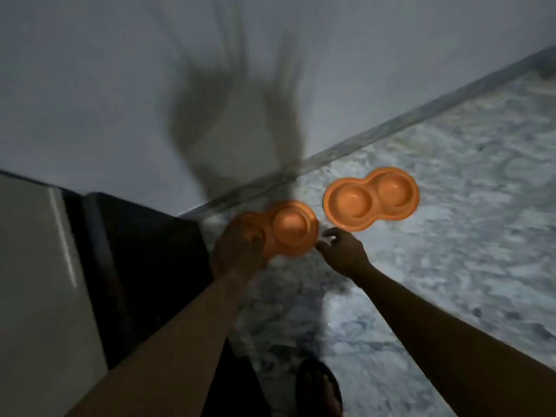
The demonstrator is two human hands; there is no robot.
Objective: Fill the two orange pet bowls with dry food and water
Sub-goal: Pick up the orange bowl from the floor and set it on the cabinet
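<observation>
Two orange double pet bowls are near the wall on a marbled floor. The right bowl [371,198] lies flat on the floor, and both of its round wells look empty. My left hand [237,251] grips the left end of the other orange bowl [293,228], covering one well; the visible well looks empty. My right hand [343,251] hovers just right of that bowl's rim with fingers loosely curled and holds nothing. No food or water is in view.
A white wall [120,85] rises behind the bowls, with a grey skirting strip [391,130] along its foot. A pale appliance or cabinet [39,281] with a dark side stands at the left. My sandalled foot [319,386] is at the bottom.
</observation>
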